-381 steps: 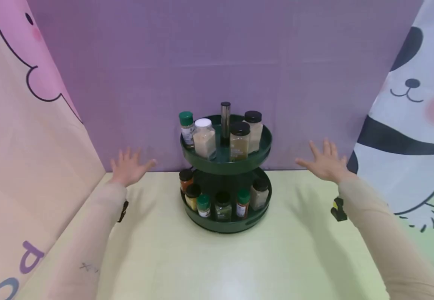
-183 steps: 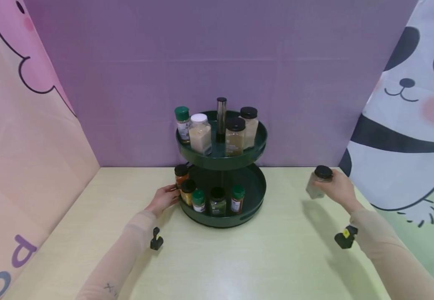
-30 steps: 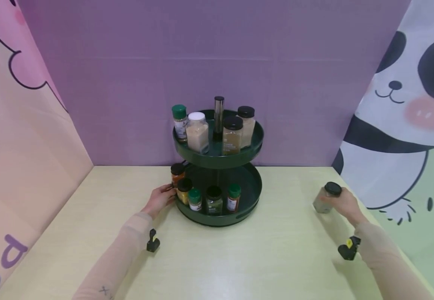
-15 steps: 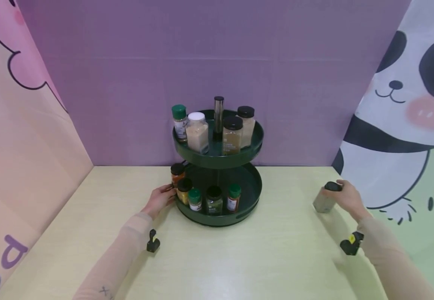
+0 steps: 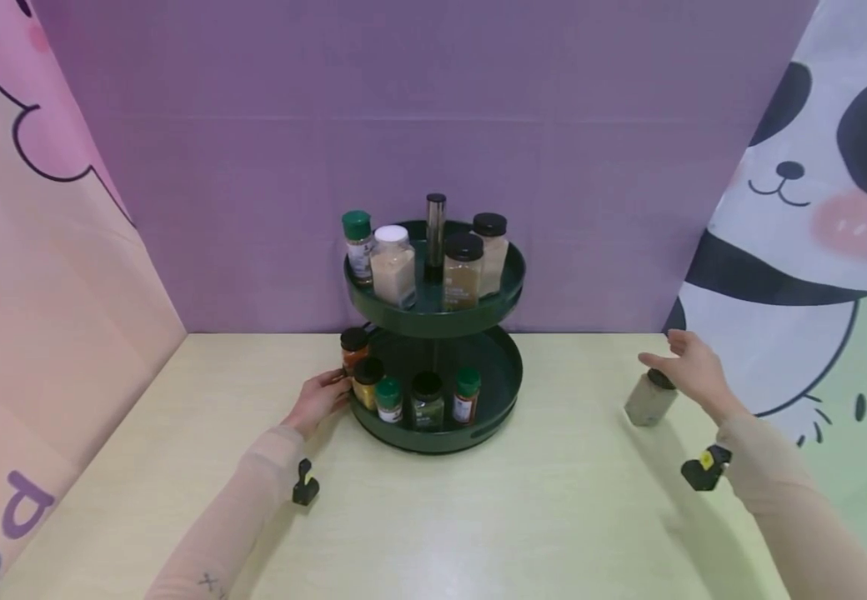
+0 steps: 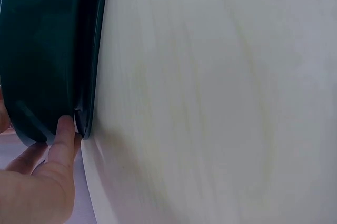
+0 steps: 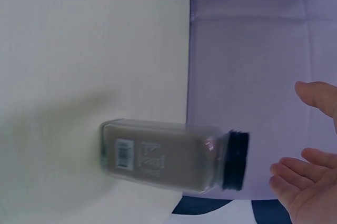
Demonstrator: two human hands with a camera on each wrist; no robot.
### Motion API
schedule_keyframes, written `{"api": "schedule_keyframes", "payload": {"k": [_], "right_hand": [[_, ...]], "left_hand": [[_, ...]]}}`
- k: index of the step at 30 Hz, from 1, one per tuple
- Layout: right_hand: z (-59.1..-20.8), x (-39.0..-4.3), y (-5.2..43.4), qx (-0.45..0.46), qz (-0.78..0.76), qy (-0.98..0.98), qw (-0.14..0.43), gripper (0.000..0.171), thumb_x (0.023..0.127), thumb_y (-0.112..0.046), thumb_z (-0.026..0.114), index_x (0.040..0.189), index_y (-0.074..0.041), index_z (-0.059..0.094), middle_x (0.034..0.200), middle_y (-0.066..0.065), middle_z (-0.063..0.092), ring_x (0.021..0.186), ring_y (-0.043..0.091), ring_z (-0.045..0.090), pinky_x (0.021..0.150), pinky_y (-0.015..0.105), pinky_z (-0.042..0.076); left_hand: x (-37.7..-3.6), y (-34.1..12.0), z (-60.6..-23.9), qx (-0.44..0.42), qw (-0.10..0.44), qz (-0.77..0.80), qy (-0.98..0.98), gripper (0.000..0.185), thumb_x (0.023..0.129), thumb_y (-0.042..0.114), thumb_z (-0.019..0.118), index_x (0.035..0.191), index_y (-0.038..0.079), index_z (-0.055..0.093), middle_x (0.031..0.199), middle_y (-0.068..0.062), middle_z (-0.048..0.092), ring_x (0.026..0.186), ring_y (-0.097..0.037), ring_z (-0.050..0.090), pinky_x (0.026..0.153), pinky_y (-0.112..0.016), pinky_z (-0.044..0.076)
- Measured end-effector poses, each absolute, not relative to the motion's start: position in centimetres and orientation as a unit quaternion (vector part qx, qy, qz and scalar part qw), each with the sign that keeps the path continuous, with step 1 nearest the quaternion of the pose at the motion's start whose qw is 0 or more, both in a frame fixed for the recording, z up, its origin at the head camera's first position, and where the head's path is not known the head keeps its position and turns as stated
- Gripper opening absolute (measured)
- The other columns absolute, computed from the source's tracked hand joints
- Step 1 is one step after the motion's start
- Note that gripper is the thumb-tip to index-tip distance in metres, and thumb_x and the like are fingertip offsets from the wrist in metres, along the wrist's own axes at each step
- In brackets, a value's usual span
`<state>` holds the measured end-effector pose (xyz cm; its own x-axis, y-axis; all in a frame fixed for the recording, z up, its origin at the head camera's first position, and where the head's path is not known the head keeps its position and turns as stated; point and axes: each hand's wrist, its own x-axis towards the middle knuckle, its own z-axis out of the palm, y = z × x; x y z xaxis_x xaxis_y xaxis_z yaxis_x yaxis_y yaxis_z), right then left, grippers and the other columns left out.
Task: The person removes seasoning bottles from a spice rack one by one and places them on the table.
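Observation:
A two-tier dark green spice rack (image 5: 433, 440) stands on the table, holding several jars on each tier. My left hand (image 5: 318, 400) holds the left edge of its lower tray. In the left wrist view, the fingers (image 6: 64, 140) touch the tray's outer wall (image 6: 39, 50), and part of the thumb shows at the image edge. A clear spice jar (image 5: 649, 400) with beige contents and a black lid stands upright on the table at the right. My right hand (image 5: 692, 372) is just above and behind the lid; the right wrist view shows its spread fingers (image 7: 295, 176) apart from the jar (image 7: 158, 155).
On the upper tier are a white-lidded jar (image 5: 393, 268), a green-lidded jar (image 5: 359, 250) and two black-lidded jars. A red-brown jar (image 5: 354, 350), a yellow jar (image 5: 368, 382) and others stand on the lower tier. A purple backdrop (image 5: 253, 208) rises behind the table.
The beige jar has gone from the lower tier's right side to the table at right. My right hand has let go of it and lifted. My left hand has come to the lower tray and stays.

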<state>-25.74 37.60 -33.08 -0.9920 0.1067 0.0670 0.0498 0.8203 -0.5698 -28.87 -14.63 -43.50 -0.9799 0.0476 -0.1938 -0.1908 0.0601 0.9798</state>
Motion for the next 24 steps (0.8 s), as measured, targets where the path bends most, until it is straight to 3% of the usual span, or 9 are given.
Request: {"api": "schedule_keyframes", "payload": {"k": [8, 17, 24], "right_hand": [[-31.5, -26.1, 35.8, -0.016, 0.291, -0.954, 0.064, 0.086, 0.087, -0.042, 0.058, 0.138, 0.014, 0.018, 0.135, 0.04, 0.031, 0.122, 0.052, 0.033, 0.101, 0.059, 0.031], [-31.3, -25.9, 33.7, 0.007, 0.32, -0.947, 0.01, 0.095, 0.085, -0.05, 0.057, 0.141, 0.011, 0.011, 0.142, 0.035, 0.022, 0.126, 0.051, 0.028, 0.104, 0.058, 0.029], [-31.9, -26.0, 32.8, 0.041, 0.335, -0.941, -0.004, 0.09, 0.085, -0.042, 0.061, 0.141, 0.011, 0.013, 0.142, 0.035, 0.022, 0.127, 0.051, 0.027, 0.104, 0.058, 0.029]], "left_hand": [[-29.1, -14.8, -43.8, -0.051, 0.088, 0.683, 0.724, 0.049, 0.096, 0.009, 0.041, 0.139, -0.009, 0.027, 0.141, -0.027, 0.034, 0.128, -0.037, 0.038, 0.104, -0.042, 0.038], [-28.9, -14.7, -43.7, -0.05, 0.084, 0.682, 0.725, 0.05, 0.096, 0.011, 0.044, 0.139, -0.008, 0.028, 0.14, -0.026, 0.035, 0.127, -0.035, 0.04, 0.104, -0.042, 0.038], [-29.6, -15.1, -45.1, -0.019, 0.07, 0.699, 0.712, 0.055, 0.091, 0.018, 0.054, 0.136, -0.008, 0.035, 0.136, -0.025, 0.043, 0.12, -0.032, 0.049, 0.099, -0.04, 0.044]]}}
